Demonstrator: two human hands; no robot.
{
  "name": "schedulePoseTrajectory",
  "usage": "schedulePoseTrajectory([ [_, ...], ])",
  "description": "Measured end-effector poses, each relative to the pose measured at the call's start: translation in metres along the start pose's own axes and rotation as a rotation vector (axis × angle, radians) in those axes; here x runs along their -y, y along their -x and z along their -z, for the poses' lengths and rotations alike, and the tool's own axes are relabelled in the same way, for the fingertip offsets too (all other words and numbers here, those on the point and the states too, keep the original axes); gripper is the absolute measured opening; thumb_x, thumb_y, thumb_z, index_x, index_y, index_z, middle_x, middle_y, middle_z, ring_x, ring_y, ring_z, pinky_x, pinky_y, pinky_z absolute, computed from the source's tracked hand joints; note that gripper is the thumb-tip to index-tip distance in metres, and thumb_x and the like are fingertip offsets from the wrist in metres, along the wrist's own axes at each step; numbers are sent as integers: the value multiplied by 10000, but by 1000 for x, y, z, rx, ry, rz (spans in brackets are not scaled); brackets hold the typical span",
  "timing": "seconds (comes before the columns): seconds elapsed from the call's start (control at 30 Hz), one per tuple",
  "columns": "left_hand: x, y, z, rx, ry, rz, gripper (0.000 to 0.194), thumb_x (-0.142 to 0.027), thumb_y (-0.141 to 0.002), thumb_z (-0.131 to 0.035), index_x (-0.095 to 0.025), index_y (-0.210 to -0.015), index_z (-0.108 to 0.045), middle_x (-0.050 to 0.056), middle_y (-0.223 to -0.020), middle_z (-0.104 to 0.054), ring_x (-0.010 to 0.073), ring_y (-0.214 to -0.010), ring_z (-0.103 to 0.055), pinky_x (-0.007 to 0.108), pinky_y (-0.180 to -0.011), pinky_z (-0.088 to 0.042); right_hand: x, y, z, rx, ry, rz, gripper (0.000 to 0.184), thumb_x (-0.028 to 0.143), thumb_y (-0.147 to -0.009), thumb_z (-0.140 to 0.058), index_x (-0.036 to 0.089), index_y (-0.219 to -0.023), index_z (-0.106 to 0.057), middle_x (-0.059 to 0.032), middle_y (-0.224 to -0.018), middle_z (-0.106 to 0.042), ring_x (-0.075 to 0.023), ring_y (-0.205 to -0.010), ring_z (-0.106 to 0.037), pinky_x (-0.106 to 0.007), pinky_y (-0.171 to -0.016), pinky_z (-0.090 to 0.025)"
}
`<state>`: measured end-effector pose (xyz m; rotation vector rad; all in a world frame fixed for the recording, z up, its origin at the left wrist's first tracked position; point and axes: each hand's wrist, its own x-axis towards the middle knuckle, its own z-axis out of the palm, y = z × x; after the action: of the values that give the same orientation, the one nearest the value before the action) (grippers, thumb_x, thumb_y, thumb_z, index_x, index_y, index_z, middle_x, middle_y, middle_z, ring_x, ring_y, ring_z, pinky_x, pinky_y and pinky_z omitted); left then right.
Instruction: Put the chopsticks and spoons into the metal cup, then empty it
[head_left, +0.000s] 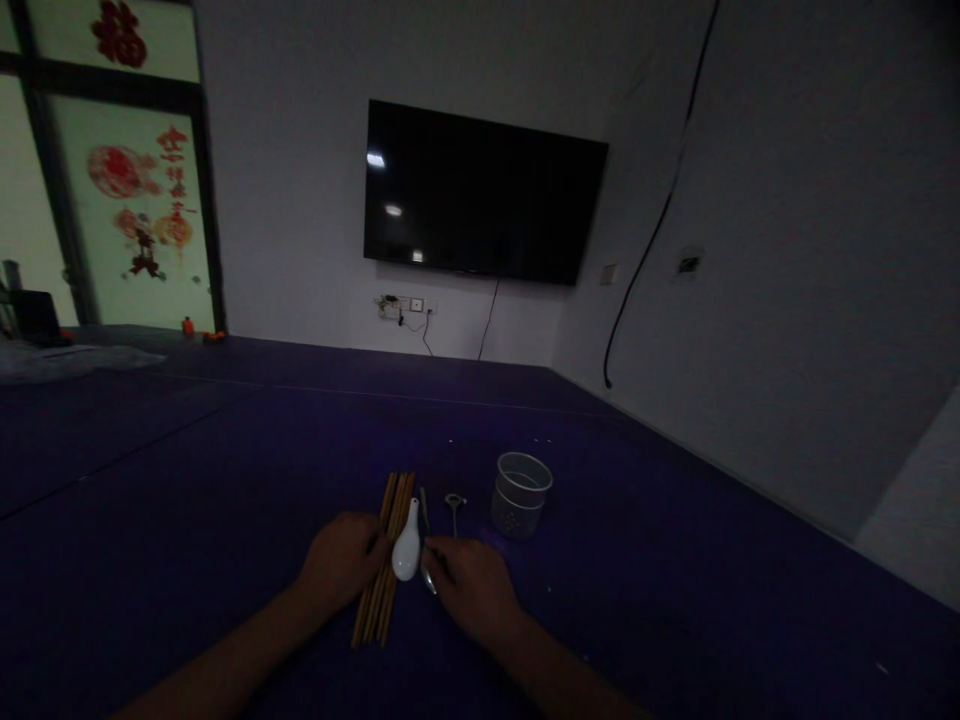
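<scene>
Several wooden chopsticks [372, 612] lie side by side in a bundle on the dark purple surface. My left hand [341, 560] is closed at their left side, its fingertips on the chopsticks. Just right of them lies a white soup spoon [406, 555], bowl towards me. Beside it is a slim metal spoon [429, 580], partly hidden by my right hand [474, 588], which pinches it near the bowl. A metal utensil with a ring-shaped end [454, 502] lies beyond my right hand, its lower part hidden. Further right stands an upright metal utensil holder with small holes [517, 505].
The broad purple surface [225, 480] reaches back to the walls. A dark television [484, 195] hangs above sockets [409, 306] and cables. A black cable [649, 255] hangs down the right wall. Small orange objects [214, 337] lie near the decorated glass door [142, 200].
</scene>
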<state>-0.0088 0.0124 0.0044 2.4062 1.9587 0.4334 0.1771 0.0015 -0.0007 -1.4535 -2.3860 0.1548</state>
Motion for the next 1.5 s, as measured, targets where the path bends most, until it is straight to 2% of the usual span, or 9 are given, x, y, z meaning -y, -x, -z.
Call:
schedulePoseTrajectory([
  [0.47,3,-1,-2,-15,20,-18,302,-293,-839,-370,-172,-689,-601,62,-763,-654,192,-800,-581,286,-705,-398,1,1,1,-2,9,10,293,317,-911,-369,252,-1067,-608,-23,-957,-693,-159,-843,-640,-230,-647,-374],
  [0.67,2,0,0,-14,-3,-49,308,-291,-839,-368,-161,-702,-611,72,-765,-646,197,-787,-572,294,-718,-403,3,2,6,30,28,-6,297,329,-913,-358,246,-988,-633,-18,-918,-697,-161,-838,-635,-231,-634,-365],
  [0.93,-1,2,2,-4,-1,-35,309,-290,-843,-362,-159,-727,-616,68,-778,-645,195,-800,-575,294,-736,-409,3,4,9,45,35,-4,297,330,-918,-358,248,-1035,-619,-27,-940,-695,-161,-845,-634,-234,-654,-374],
  [1.1,0,0,-1,-6,11,-50,317,-301,-845,-360,-162,-726,-619,72,-789,-647,197,-806,-577,291,-733,-411,0,3,6,23,33,-4,310,347,-909,-377,250,-1109,-594,-34,-1020,-680,-165,-866,-631,-233,-658,-380],
  [1.5,2,0,-1,3,-20,-49,331,-306,-866,-336,-162,-738,-605,77,-792,-641,195,-793,-587,288,-715,-404,-1,1,0,-18,-19,-4,311,339,-904,-378,250,-1084,-616,-31,-963,-694,-170,-849,-633,-235,-651,-374],
])
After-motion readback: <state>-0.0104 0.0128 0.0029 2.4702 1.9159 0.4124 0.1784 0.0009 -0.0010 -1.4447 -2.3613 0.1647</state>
